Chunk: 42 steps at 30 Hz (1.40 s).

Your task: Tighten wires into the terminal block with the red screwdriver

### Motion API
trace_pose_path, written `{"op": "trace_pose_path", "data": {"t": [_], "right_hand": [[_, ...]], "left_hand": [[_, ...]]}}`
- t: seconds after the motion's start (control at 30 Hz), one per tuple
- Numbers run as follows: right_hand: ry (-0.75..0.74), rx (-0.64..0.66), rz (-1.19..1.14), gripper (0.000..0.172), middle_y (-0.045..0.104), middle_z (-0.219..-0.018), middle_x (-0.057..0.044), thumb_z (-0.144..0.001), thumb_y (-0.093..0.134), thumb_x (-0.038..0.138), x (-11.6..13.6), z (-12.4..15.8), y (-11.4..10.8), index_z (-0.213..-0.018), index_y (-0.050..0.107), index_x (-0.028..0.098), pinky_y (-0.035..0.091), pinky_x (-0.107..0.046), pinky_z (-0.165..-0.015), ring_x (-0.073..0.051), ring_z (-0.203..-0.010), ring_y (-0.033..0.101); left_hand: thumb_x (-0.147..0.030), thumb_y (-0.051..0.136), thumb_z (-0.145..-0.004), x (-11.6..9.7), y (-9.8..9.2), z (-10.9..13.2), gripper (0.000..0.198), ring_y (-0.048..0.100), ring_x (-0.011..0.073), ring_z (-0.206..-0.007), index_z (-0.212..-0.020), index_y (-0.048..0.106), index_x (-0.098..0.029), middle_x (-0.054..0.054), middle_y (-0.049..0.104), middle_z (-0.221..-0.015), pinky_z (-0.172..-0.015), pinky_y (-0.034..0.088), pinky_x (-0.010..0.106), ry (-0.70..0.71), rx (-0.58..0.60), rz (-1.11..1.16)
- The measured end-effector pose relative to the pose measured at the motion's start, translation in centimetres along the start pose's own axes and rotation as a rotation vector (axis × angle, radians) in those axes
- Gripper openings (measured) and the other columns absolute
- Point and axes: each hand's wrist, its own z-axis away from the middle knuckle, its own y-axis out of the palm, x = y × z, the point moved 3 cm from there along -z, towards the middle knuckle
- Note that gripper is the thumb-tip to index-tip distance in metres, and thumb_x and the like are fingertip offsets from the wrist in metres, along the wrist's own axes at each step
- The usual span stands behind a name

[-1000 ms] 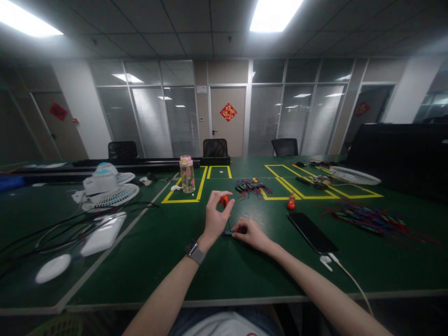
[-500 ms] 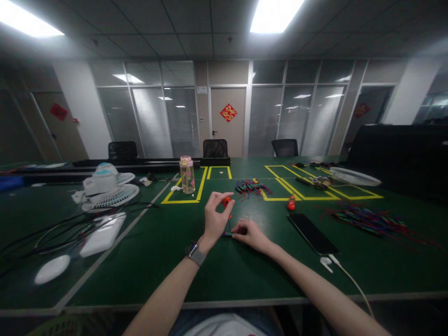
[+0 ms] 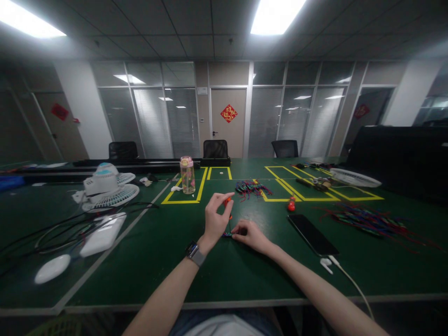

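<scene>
My left hand, with a watch on the wrist, is closed by thumb and forefinger round the orange-red handle of a small screwdriver. Its thin dark shaft points straight down at a small green-and-dark wired piece on the table. My right hand rests on the table and pinches that piece's right end between thumb and fingers. The piece is too small to make out in detail. Beyond my hands lies a pile of similar pieces with red and blue wires.
To the right are a red gourd-shaped object, a black phone on a white cable and a larger wire bundle. On the left stand a bottle, a white fan, a mouse and tangled cables.
Hardly anything differs. The screwdriver's handle seems slightly turned within my left fingers, while my right hand stays in place on the wired piece.
</scene>
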Motion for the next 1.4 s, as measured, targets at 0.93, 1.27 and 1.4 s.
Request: {"op": "trace_pose_path", "data": {"t": [0.93,1.27,1.4], "right_hand": [[0.004,-0.001,-0.008,0.01,0.064,-0.075,-0.001,-0.072,0.072,0.009,0.2,0.0,-0.1,-0.078,0.074,0.016,0.046,-0.023,-0.063,-0.014,-0.067,0.058],[-0.005,-0.005,-0.002,0.009,0.063,-0.074,-0.001,-0.072,0.072,0.008,-0.1,0.0,0.1,-0.077,0.074,0.015,0.045,-0.023,-0.063,-0.014,-0.067,0.058],[-0.007,-0.003,0.007,0.01,0.063,-0.074,-0.001,-0.072,0.072,0.008,-0.3,-0.1,0.2,-0.078,0.073,0.016,0.045,-0.023,-0.063,-0.014,-0.067,0.058]], "left_hand": [[-0.022,0.035,-0.1,0.0,0.6,0.5,0.038,0.059,0.0176,-0.102,-0.133,0.052,-0.023,0.008,0.061,-0.113,-0.091,0.047,0.032,0.012,0.094,0.001],[-0.025,0.061,-0.088,0.2,0.1,0.1,0.015,0.057,0.0153,-0.086,-0.101,0.069,-0.023,0.002,0.054,-0.091,-0.082,0.047,0.028,-0.021,-0.037,-0.033],[-0.025,0.043,-0.097,0.5,0.3,0.1,0.031,0.057,0.0173,-0.107,-0.123,0.061,-0.025,0.006,0.059,-0.113,-0.094,0.046,0.032,-0.041,0.053,0.022]]}}
